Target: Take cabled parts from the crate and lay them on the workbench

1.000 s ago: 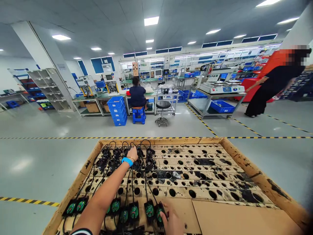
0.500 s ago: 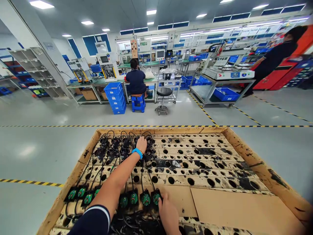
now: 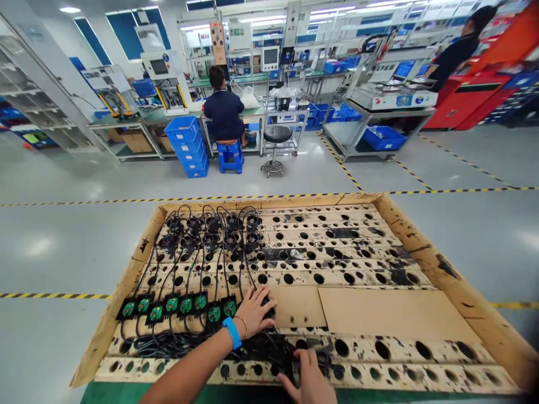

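A wide wooden crate (image 3: 425,255) holds perforated boards stained black. Along its near left lies a row of several black units with green discs (image 3: 172,304), each wired by a black cable to round black parts (image 3: 210,233) bunched at the far left. My left hand (image 3: 254,310), with a blue wristband, lies fingers spread over the right end of that row, covering the last units. My right hand (image 3: 310,377) is at the near edge, fingers curled on a tangle of black cables (image 3: 269,347).
Two cardboard sheets (image 3: 391,313) lie on the boards to the right of my hands. Beyond the crate are floor tape lines, a seated person (image 3: 224,112) at a bench, blue bins (image 3: 187,146), a stool (image 3: 273,147), and a standing person (image 3: 457,50) far right.
My left hand has drawn back from the round black parts at the far end to the near row of green units. My right hand slid nearer, onto the cables. The view has tilted down.
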The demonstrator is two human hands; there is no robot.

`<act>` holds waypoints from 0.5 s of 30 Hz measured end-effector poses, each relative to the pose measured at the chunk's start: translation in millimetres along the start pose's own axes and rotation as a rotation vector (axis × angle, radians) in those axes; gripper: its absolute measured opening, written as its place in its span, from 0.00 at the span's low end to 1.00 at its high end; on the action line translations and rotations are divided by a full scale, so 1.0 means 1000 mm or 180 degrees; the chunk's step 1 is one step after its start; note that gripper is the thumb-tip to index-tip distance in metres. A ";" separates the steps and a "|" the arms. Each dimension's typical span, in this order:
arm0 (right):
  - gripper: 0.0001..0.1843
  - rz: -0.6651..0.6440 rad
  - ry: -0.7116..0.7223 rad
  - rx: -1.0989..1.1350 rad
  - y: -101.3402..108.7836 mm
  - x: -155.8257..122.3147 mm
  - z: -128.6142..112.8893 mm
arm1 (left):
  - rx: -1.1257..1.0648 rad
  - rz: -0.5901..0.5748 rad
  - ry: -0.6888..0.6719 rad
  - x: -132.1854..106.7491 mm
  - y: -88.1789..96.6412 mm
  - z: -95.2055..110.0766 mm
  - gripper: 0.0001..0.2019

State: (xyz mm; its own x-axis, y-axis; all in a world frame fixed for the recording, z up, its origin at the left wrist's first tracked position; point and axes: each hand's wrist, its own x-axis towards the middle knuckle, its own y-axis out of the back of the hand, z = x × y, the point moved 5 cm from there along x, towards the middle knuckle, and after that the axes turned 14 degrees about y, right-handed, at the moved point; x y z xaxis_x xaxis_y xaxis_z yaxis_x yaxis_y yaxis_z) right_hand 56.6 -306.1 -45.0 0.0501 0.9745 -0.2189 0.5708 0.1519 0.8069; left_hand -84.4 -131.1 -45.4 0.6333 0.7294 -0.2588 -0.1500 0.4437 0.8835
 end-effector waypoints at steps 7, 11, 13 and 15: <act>0.28 0.0181 0.0914 -0.1210 0.030 0.016 -0.014 | -0.0157 0.0043 -0.0297 0.001 0.011 0.000 0.27; 0.29 0.0099 0.0987 -0.1378 0.044 0.035 0.018 | -0.0157 -0.0020 -0.0377 0.003 0.011 0.001 0.29; 0.28 0.0185 0.1202 -0.1294 0.024 0.032 0.042 | -0.0198 -0.0099 -0.0335 0.001 0.010 0.004 0.33; 0.27 0.0621 0.1400 -0.1399 0.003 0.027 0.064 | -0.0311 -0.0143 -0.0287 -0.004 0.007 0.010 0.34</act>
State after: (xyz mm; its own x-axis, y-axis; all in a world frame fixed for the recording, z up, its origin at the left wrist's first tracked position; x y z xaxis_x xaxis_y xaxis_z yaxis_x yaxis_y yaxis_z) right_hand 112.2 -289.7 -83.5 -0.2746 0.9535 0.1241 0.1922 -0.0720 0.9787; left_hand -80.4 -135.8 -34.2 0.7060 0.6598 -0.2573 -0.1904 0.5268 0.8284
